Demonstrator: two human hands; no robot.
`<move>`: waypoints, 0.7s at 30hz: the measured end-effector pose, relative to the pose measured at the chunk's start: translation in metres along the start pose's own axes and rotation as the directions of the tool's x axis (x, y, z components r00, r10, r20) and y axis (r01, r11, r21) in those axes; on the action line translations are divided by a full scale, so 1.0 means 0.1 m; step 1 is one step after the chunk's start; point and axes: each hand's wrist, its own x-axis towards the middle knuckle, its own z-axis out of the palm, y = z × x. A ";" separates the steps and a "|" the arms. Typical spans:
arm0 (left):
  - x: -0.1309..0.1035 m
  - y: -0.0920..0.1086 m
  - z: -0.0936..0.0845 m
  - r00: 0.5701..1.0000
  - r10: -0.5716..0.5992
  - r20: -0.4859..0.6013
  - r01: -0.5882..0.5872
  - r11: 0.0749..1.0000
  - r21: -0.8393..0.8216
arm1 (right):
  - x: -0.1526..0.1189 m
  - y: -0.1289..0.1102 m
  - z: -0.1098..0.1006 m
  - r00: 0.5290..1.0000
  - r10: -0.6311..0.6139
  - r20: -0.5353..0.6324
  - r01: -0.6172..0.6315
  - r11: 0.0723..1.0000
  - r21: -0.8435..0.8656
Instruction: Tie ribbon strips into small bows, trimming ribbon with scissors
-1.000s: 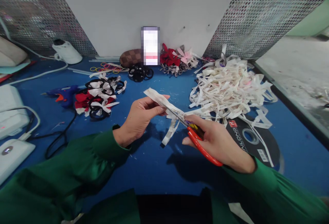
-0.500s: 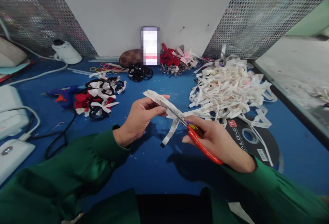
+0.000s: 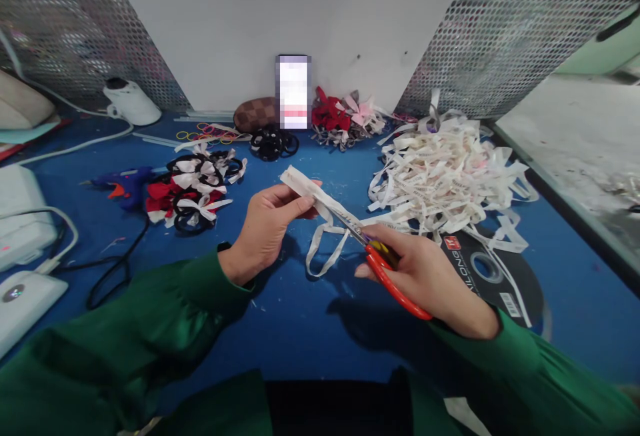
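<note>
My left hand (image 3: 273, 223) pinches a strip of white printed ribbon (image 3: 300, 184) between thumb and fingers, one end sticking up past the fingertips. A loop of the ribbon hangs below, over the blue table (image 3: 295, 329). My right hand (image 3: 420, 269) is closed round scissors (image 3: 387, 276) with red handles. Their blades lie along the ribbon and point at my left fingers; whether they are parted I cannot tell. Right of the scissors is a large heap of the same white ribbon (image 3: 440, 169).
A black ribbon spool (image 3: 525, 276) lies under the heap's near edge. On the left are hair ties with bows (image 3: 195, 183), a blue glue gun (image 3: 127, 186) and white corded devices (image 3: 25, 289). A phone (image 3: 293, 89), brown checked case (image 3: 254, 115) and more bows (image 3: 345, 116) line the back panel.
The dangling ribbon tail has become a loop below the blades. My left hand has shifted slightly left on the ribbon. My right hand and the scissors have hardly moved.
</note>
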 end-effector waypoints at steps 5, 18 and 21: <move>-0.02 -0.02 0.02 1.000 -0.024 0.019 0.025 1.000 -0.014 | 0.00 -0.02 0.01 1.000 0.007 0.016 -0.007 1.000 0.005; -0.04 0.01 0.04 0.997 -0.070 0.034 0.071 0.997 -0.011 | -0.01 -0.01 -0.01 0.997 -0.002 0.079 -0.005 0.997 0.082; -0.04 0.01 0.03 0.997 -0.070 0.033 0.071 0.997 -0.004 | 0.00 -0.01 -0.02 0.997 -0.007 0.082 0.000 0.996 0.089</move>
